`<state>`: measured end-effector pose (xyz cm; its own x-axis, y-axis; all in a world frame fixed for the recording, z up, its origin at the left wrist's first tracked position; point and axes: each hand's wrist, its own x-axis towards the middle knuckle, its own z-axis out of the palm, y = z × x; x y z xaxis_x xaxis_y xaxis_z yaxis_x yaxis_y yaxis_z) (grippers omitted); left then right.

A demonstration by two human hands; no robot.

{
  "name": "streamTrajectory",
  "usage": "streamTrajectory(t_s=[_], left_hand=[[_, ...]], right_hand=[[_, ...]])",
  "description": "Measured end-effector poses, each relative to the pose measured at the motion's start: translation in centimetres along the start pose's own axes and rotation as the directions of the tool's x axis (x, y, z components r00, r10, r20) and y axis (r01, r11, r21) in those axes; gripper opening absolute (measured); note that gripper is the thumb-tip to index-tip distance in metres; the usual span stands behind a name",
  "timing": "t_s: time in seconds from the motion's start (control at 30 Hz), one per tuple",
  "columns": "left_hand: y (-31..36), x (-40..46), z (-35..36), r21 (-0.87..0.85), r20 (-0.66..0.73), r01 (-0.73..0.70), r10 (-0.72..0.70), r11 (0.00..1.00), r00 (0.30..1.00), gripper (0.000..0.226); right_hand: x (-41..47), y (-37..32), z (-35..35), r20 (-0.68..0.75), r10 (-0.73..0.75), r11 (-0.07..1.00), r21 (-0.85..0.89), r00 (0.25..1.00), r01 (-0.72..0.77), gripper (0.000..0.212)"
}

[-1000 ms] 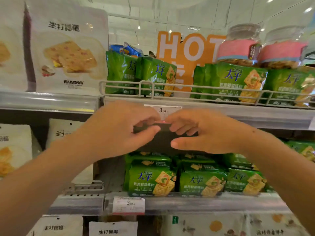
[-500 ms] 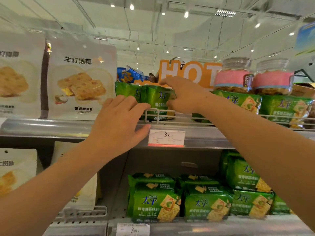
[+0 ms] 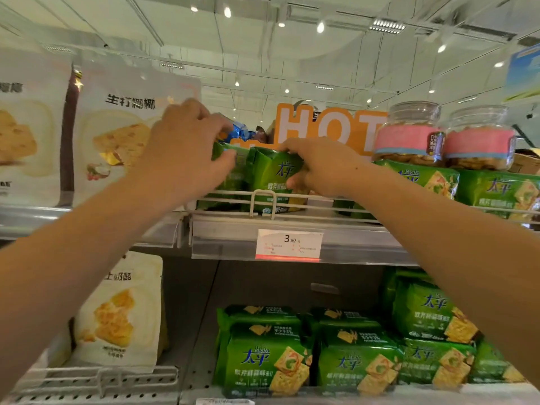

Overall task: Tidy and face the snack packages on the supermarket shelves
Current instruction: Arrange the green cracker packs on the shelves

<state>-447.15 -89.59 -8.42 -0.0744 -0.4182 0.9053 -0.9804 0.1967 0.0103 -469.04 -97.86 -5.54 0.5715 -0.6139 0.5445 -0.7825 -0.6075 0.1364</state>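
The right hand (image 3: 318, 168) pinches the upper corner of a green cracker pack (image 3: 273, 173) on the top shelf, behind the wire rail (image 3: 263, 197); the left hand (image 3: 187, 153) curls round the neighbouring pack (image 3: 226, 159). These look light and crinkly (slippery film, brittle crackers inside), so holding them by the side edges should serve better than squeezing the faces. Two jars (image 3: 409, 133) stand on packs to the right, a price tag (image 3: 289, 244) below.
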Motion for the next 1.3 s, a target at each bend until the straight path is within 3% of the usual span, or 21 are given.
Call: streamTrajectory(t_s=[0.1,0.17,0.27,0.5,0.67,0.9,1.03,1.1,1.17,1.23,1.3], left_hand=[[-0.1,1.5,0.0,0.171,0.147,0.027,-0.053,0.985,0.988,0.05],[0.0,1.5,0.0,0.167,0.241,0.014,-0.055,0.986,0.969,0.052],[0.3,1.3,0.2,0.142,0.263,-0.017,-0.021,0.99,0.965,0.046],[1.0,2.1,0.1,-0.029,0.266,-0.025,0.032,0.999,0.963,0.035],[1.0,3.3,1.6,-0.218,0.35,0.149,-0.066,0.964,0.934,0.03],[1.3,3.9,3.2,-0.517,0.573,0.489,-0.14,0.703,0.807,0.03],[1.4,3.7,3.2,-0.579,0.665,0.616,-0.127,0.534,0.736,0.039],[0.9,3.7,2.7,-0.602,0.708,0.689,-0.13,0.403,0.694,0.042],[0.8,3.6,2.3,-0.613,0.744,0.742,-0.118,0.272,0.658,0.03],[0.7,3.5,2.1,-0.614,0.758,0.751,-0.083,0.243,0.647,0.033],[0.8,3.4,2.0,-0.617,0.754,0.713,-0.009,0.333,0.657,0.044]], right_hand=[[-0.8,-0.3,-1.3,-0.028,-0.01,0.991,-0.133,1.0,0.007,0.053],[-1.5,-0.5,-2.5,-0.049,-0.018,0.99,-0.138,0.999,0.011,0.054],[-2.6,-0.8,-4.0,-0.034,-0.016,0.988,-0.155,0.999,0.011,0.058],[-4.2,-0.5,-5.1,0.046,0.024,0.983,-0.181,0.999,-0.015,0.064],[-4.1,-0.6,-5.1,0.052,0.004,0.985,-0.174,0.999,0.005,0.064],[-3.9,-0.4,-4.3,0.025,0.022,0.994,-0.105,0.999,-0.019,0.065],[-4.1,-0.2,-3.9,0.033,0.033,0.991,-0.132,0.999,-0.029,0.065],[-4.3,0.0,-3.6,0.036,0.015,0.991,-0.13,0.999,-0.011,0.067],[-4.4,0.3,-3.8,0.044,0.019,0.997,-0.074,0.999,-0.015,0.076],[-4.5,0.8,-4.3,0.069,0.033,0.998,-0.047,0.997,-0.03,0.083],[-4.4,1.3,-4.6,0.114,0.054,0.998,-0.048,0.992,-0.048,0.082]])
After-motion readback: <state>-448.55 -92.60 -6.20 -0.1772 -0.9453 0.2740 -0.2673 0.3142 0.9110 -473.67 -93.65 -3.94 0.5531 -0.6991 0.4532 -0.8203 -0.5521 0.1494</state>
